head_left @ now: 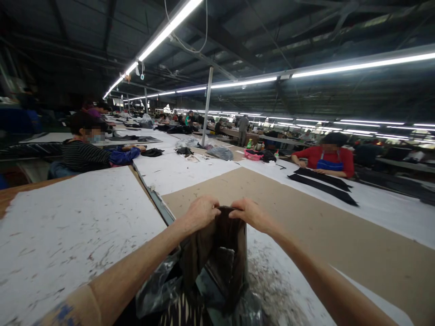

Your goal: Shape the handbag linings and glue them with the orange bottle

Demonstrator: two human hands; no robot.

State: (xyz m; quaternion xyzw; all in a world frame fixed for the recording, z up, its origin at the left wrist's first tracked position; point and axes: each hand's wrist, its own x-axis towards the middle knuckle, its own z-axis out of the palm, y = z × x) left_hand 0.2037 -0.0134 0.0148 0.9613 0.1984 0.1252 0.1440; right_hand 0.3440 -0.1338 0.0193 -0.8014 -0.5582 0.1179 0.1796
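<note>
A dark brown piece of fabric hangs down in front of me over the near edge of the table, its upper edge raised. My left hand pinches that edge on the left, thumb and fingers closed on it. A short distance to the right, my right hand grips the same edge. Between the hands the cloth looks folded or hollow, and its lower part is in shadow. Clear plastic sheeting lies crumpled below, to the left of the fabric.
Brown paper and stained white paper cover the table, with a gap between sections. One person in red works at the right beside black fabric strips; another in stripes sits left. A post stands ahead.
</note>
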